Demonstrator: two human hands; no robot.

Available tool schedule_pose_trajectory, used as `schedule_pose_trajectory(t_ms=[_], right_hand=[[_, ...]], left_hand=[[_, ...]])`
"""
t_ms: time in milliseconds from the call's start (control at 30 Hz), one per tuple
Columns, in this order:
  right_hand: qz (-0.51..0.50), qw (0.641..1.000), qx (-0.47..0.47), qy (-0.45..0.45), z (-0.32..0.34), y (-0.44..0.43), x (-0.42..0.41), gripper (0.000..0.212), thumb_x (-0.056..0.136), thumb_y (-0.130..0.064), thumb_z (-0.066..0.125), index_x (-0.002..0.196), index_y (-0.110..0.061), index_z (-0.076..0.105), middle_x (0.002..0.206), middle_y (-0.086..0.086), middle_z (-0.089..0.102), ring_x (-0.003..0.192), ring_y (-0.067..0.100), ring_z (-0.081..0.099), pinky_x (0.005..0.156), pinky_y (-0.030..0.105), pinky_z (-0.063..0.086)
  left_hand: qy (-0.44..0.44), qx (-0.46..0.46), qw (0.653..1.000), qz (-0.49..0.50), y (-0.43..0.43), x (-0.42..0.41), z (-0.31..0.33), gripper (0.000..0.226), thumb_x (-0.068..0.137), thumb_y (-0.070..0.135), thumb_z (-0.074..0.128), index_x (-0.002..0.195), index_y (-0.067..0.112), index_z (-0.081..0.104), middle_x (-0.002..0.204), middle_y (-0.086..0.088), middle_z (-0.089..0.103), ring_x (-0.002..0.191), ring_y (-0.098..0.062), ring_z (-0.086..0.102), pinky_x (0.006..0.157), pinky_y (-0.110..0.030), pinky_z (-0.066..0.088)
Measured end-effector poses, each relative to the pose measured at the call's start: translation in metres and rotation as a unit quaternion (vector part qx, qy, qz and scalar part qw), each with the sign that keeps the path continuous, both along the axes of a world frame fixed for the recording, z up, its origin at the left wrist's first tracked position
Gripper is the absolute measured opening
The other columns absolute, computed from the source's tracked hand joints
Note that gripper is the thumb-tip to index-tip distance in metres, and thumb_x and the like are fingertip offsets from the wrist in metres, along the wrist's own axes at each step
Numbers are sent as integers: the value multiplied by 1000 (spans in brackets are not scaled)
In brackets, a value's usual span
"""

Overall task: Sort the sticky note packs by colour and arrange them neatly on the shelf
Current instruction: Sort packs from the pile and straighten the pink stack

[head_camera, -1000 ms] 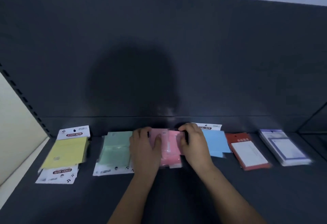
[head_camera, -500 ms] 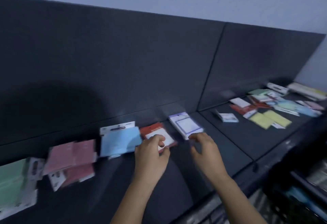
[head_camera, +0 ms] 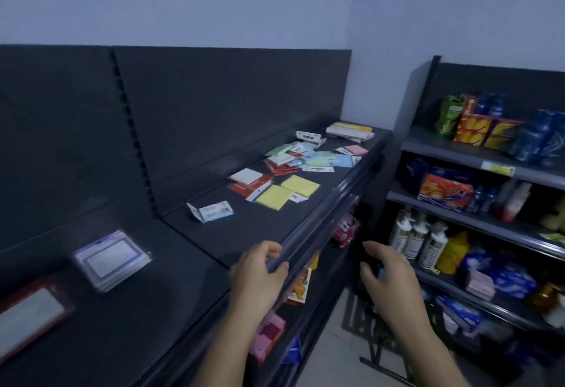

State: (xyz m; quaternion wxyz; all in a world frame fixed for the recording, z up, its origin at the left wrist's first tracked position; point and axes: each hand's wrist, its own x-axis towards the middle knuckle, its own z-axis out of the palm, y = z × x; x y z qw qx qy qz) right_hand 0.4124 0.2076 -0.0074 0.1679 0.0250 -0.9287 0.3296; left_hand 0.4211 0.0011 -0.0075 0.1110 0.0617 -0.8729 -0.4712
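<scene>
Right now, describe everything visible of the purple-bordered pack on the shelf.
The purple-bordered pack is flat and rectangular: a white centre in a purple frame, under what looks like clear glossy wrap. Layered near edges suggest a few stacked packs; blur hides any print. It lies flat, slightly askew, on the left section of the dark shelf, near the back panel, apart from the red pack to its left. Only the shelf touches it; the left hand holds the front rail, the right hand hangs beyond it.
</scene>
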Motion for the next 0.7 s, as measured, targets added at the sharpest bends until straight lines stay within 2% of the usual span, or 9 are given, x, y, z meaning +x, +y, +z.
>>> schedule_pose_trajectory(t_ms=[167,333,433,533,700], right_hand=[[-25,1000,-13,-13,-11,49,-19,36,88,-17,60,123,-19,57,116,-5,60,113,14,48,94,26,38],[-32,998,-20,-39,-28,66,-55,34,89,-20,60,122,-19,56,113,-5,59,109,12,48,88,20,36],[-59,996,-6,-66,-40,74,-85,33,88,-21,61,120,-20,57,114,-6,59,111,14,50,93,24,38],[-83,994,-5,-65,-43,81,-130,33,86,-21,64,118,-20,60,112,-5,61,107,15,52,91,27,41],[-40,997,5,-59,-35,74,-220,31,87,-24,61,118,-23,58,112,-7,58,106,15,52,92,36,45]], left_hand=[[1,-8,1000,-6,37,-35,1,21,85,21,64,95,34,52,104,15,50,106,-11,52,100,-42,39],[-13,-18,1000,7,53,-78,-5,20,85,19,64,95,31,51,101,14,50,105,-13,53,99,-40,40],[-28,16,999,-5,66,-111,-10,22,85,18,64,95,32,51,98,17,50,102,-11,52,99,-41,41],[-31,29,999,-14,77,-154,-15,23,85,19,64,99,31,52,102,17,51,104,-9,51,100,-37,41],[-29,49,998,19,74,-234,-17,23,85,15,64,100,27,53,107,11,52,108,-12,50,98,-35,42]])
